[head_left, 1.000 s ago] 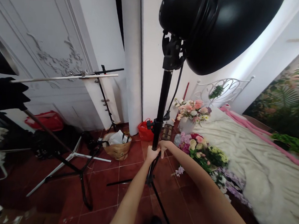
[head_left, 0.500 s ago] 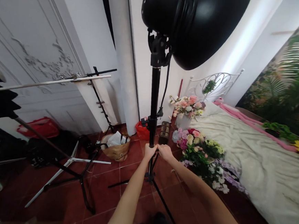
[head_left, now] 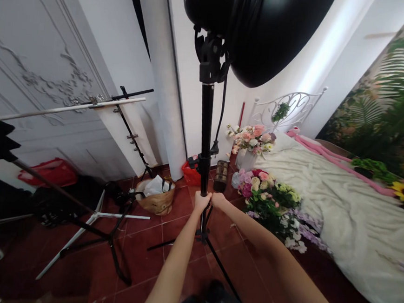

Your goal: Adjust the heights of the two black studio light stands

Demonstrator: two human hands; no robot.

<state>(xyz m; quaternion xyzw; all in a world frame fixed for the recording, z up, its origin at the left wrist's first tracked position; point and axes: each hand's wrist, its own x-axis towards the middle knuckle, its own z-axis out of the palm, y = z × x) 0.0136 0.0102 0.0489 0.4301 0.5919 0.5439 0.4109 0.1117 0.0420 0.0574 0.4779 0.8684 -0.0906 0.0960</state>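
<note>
A black light stand [head_left: 207,119] stands upright before me, with a large black lamp head [head_left: 263,30] on top and a cable with a plug [head_left: 215,148] hanging beside the pole. My left hand [head_left: 202,201] is closed around the pole below its clamp knob. Right against it, on the right side of the pole, my right hand [head_left: 218,200] is closed too; what its fingers grip is hidden, perhaps a knob at the pole. The tripod legs [head_left: 222,267] spread on the floor below both hands.
Flowers [head_left: 260,186] and a bed with a pale cover [head_left: 344,214] are on the right. A small chest [head_left: 221,175], a red bag [head_left: 191,174] and a woven basket [head_left: 158,199] stand beyond the stand. More stands [head_left: 111,237] fill the left on red floor tiles.
The view has shifted slightly; the lamp head and upper pole appear a little further left and higher. Both hands keep their places at the pole.
</note>
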